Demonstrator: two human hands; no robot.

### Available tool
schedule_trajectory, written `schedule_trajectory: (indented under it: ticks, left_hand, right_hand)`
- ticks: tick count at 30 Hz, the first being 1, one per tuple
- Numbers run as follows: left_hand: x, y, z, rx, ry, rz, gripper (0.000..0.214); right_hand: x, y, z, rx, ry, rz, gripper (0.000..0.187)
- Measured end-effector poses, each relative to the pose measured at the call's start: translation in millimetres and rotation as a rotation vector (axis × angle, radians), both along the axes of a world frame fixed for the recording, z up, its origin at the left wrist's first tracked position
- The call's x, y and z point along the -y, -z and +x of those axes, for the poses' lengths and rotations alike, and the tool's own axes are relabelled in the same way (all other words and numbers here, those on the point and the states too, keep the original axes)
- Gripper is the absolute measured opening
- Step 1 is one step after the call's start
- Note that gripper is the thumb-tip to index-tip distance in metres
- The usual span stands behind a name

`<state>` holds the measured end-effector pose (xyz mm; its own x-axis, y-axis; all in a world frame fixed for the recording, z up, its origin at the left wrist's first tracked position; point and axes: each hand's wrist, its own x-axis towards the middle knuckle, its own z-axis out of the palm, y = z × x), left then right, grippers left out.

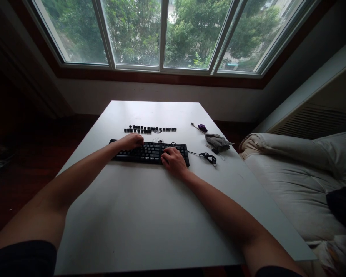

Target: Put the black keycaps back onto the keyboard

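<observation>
A black keyboard lies on the white table, its long side towards me. My left hand is over the keyboard's upper left, with its fingers curled together; whatever they pinch is hidden. On the right part of the keys rests my right hand, palm down, thumb and fingers apart and bent. Just behind the keyboard, small black keycaps stand in two rows. A thin, clear round item lies between these rows and the keyboard's back edge.
Right of the keyboard lies its coiled black cable. Farther back are a grey cloth, a thin-handled brush and a purple item. A pale sofa borders the table's right side. Windows rise beyond the table.
</observation>
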<state>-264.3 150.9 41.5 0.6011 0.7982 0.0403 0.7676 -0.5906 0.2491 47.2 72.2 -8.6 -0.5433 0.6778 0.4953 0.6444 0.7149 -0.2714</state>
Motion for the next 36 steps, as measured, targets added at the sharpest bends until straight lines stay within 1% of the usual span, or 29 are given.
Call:
schedule_trajectory:
  ticks: [3,6,8,9,12,14,16,18,22,26,29,31,33,36]
  left_hand:
    - [-6.1,-3.2,-0.4,0.009,-0.033,-0.081,0.018]
    - [-15.4,-4.1,2.3,0.024,-0.058,-0.089,0.023]
    - [-23.3,-2.1,7.2,0.051,-0.091,-0.041,0.025]
    - [-27.7,-0.4,10.7,0.062,-0.114,0.010,0.025]
    - [-41.3,6.4,25.0,0.031,-0.225,0.222,0.024]
    - [-50.4,11.6,36.1,-0.010,-0.289,0.320,0.026]
    - [-59.5,16.7,46.2,-0.047,-0.306,0.362,0.027]
    - [-68.0,21.8,54.0,-0.074,-0.300,0.369,0.028]
    - [-80.6,31.0,60.9,-0.090,-0.302,0.362,0.025]
    - [-84.5,36.6,62.9,-0.090,-0.318,0.359,0.022]
    - [-83.1,35.3,64.1,-0.081,-0.325,0.361,0.025]
    - [-80.6,31.1,62.5,-0.057,-0.312,0.381,0.028]
    - [-76.5,24.7,56.5,-0.026,-0.271,0.407,0.030]
    - [-65.6,13.5,37.8,-0.007,-0.193,0.407,0.030]
  right_hand:
    - [-0.3,-0.4,0.6,0.006,0.000,0.011,0.017]
    - [-0.9,-0.8,1.2,0.002,0.000,0.011,0.017]
    - [-1.2,-1.1,1.4,-0.001,-0.001,0.006,0.017]
    - [-1.4,-1.1,1.5,-0.002,-0.001,0.005,0.017]
    - [-1.7,-0.7,1.6,0.002,0.001,0.007,0.016]
    - [-2.0,-0.2,1.7,0.007,0.005,0.012,0.016]
    - [-2.4,0.3,1.9,0.012,0.009,0.017,0.017]
    - [-2.9,0.5,2.2,0.016,0.007,0.019,0.017]
    - [-4.2,0.0,2.4,0.019,-0.005,0.011,0.018]
    - [-5.1,-0.7,2.0,0.024,-0.008,0.004,0.018]
    - [-5.2,-1.0,2.1,0.026,-0.007,0.002,0.017]
    - [-5.1,-1.0,2.4,0.027,-0.008,0.000,0.017]
    - [-4.9,-0.6,2.7,0.026,-0.007,-0.002,0.017]
    - [-4.7,0.3,2.8,0.023,-0.006,0.001,0.018]
